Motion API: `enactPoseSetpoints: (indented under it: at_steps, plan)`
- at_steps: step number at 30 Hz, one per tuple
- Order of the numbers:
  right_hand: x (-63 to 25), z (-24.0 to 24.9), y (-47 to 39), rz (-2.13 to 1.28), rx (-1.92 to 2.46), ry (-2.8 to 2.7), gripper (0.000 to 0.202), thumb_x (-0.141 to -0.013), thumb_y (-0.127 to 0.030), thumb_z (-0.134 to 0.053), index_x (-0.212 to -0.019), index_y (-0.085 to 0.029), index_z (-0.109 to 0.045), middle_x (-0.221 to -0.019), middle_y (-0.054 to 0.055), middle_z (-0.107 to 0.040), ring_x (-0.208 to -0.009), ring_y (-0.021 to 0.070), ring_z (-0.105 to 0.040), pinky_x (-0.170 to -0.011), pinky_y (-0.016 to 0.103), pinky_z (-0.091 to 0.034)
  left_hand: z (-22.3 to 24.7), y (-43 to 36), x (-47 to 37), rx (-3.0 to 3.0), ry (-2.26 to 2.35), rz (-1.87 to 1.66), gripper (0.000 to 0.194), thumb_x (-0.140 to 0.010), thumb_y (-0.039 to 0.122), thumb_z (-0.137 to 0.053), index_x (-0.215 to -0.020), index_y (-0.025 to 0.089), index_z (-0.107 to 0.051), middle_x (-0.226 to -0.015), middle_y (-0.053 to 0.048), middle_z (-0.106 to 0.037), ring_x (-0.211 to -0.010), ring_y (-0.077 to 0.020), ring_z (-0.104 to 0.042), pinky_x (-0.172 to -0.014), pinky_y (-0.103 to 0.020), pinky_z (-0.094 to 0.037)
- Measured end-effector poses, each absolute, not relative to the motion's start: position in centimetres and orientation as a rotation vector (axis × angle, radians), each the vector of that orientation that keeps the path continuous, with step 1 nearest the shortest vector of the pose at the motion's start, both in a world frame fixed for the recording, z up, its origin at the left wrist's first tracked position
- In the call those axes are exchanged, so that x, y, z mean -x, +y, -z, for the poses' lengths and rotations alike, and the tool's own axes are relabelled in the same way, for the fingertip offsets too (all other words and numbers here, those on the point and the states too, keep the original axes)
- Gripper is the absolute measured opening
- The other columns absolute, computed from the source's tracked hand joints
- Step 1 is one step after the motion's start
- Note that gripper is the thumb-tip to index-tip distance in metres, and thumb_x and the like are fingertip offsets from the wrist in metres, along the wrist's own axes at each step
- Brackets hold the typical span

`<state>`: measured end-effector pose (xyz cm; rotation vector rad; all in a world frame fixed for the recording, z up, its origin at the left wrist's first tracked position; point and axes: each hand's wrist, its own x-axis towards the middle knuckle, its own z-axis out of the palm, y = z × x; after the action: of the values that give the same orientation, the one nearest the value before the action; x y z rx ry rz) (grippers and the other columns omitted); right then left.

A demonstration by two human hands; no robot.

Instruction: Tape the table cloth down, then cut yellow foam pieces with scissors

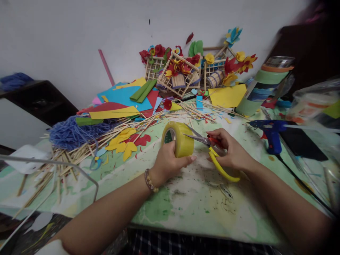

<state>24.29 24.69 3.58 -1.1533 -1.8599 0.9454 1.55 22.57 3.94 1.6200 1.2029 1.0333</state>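
A wide roll of yellow tape [186, 140] is upright above the middle of the table, gripped by my left hand [171, 161], with fingers inside its core and the thumb along the lower edge. My right hand [230, 150] holds scissors [221, 168] with one yellow and one red handle. Their blades are parted and point left, lying at the right side of the roll. Whether the blades touch the tape cannot be made out.
Behind lie coloured paper sheets [124, 99], thin sticks [196, 111] and stick frames with paper flowers [177, 72]. Blue yarn [75, 132] is at left. On the right are a green bottle [261, 88], a blue glue gun [272, 134] with a cable, and a black phone [302, 143].
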Motion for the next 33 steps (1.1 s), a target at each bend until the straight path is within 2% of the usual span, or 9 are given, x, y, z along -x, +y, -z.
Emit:
enactPoseSetpoints:
  at_steps: [26, 33]
  plan:
    - [-24.3, -3.8, 25.0, -0.989, 1.108, -1.852, 0.061, -0.060, -0.029, -0.074, -0.114, -0.021, -0.046, -0.113, 0.010, -0.060, -0.105, 0.0244, -0.059, -0.091, 0.038, -0.047, -4.3, 22.6, -1.5, -1.574, 1.153, -1.017, 0.034, -0.062, 0.040, -0.077, -0.067, 0.014, -0.055, -0.058, 0.003, -0.054, -0.050, -0.0081, -0.045, -0.046, -0.020, -0.035]
    - [-25.3, -4.4, 24.9, -0.647, 1.255, -2.037, 0.066, -0.066, -0.031, -0.072, -0.125, -0.022, -0.045, -0.118, 0.010, -0.057, -0.102, 0.0270, -0.057, -0.088, 0.041, -0.047, -4.4, 22.7, -1.3, -1.605, 1.147, -1.001, 0.036, -0.063, 0.043, -0.077, -0.069, 0.015, -0.054, -0.058, 0.002, -0.057, -0.049, -0.0096, -0.048, -0.046, -0.021, -0.036]
